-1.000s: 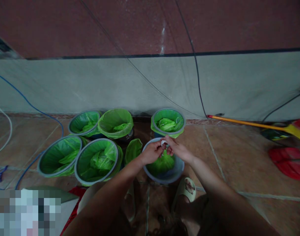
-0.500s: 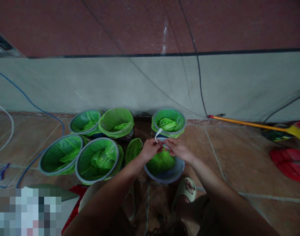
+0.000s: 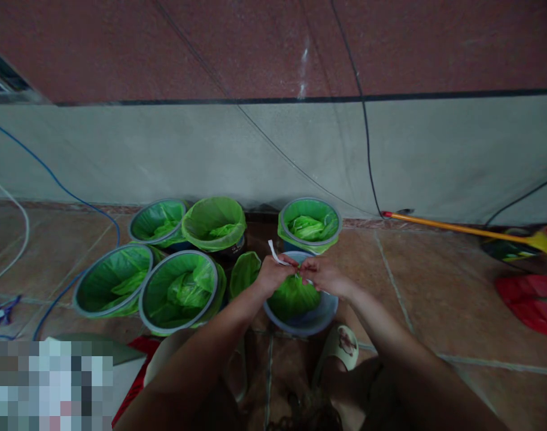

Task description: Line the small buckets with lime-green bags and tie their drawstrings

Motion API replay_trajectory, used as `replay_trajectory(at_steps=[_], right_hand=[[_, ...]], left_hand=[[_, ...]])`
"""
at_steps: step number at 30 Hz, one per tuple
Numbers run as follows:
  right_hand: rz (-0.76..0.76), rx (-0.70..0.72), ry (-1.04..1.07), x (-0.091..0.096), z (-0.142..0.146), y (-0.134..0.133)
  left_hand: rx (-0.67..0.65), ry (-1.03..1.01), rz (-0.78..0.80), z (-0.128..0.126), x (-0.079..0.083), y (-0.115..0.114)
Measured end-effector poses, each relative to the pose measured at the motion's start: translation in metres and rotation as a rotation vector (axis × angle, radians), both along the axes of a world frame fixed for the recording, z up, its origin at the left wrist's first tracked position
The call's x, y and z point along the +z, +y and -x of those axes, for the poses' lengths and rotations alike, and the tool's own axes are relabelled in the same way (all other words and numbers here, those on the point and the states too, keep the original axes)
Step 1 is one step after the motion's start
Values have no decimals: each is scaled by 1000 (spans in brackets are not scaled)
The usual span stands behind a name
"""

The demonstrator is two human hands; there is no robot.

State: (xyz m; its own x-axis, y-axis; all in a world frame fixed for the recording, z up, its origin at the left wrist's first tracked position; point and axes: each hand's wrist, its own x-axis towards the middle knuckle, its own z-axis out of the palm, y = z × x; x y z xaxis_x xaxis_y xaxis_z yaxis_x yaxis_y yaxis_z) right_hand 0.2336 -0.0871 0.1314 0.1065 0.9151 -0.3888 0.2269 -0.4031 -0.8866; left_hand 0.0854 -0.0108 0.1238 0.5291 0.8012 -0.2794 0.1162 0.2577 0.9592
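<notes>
My left hand (image 3: 273, 275) and my right hand (image 3: 324, 275) meet above a grey-blue bin (image 3: 316, 314) that stands on the floor between my feet. A green plastic bag (image 3: 292, 297) bulges out of this bin. Both hands pinch a thin white strip (image 3: 276, 253) at the top of the bag, and the strip's free end sticks up and to the left from my left fingers. Both hands are closed.
Several other bins lined with green bags stand close by: two at the left (image 3: 113, 280) (image 3: 178, 290), two behind them (image 3: 159, 219) (image 3: 214, 222), one just beyond my hands (image 3: 309, 225). A yellow broom handle (image 3: 453, 227) and a red dustpan (image 3: 529, 296) lie at the right. Cables cross the wall and the floor at the left.
The white strip's free end has swung up and out to the left while my hands shifted slightly lower over the bin. The bins have not moved.
</notes>
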Motion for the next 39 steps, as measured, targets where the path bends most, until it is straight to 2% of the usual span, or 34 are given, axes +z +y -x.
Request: replay_trajectory(at_steps=[7,16,21,26,32,39], right_hand=[[48,25,-9,4,2,1],[28,88,-60,-1,0,2],[37,56,-83,0,-1,4],[37,18,-66,3,-1,4],[4,-33,54,11,1,2],[41,-61,61,18,1,0]], left_hand=[[-98,28,-174,0,-8,-1],[-103,140,-285,0,-8,-1],[-108,158,-331,0,-11,-2],[-114,182,-409,-2,-5,-7],[-110,199,-410,-2,0,-13],[-206,250,-389,0,-8,-2]])
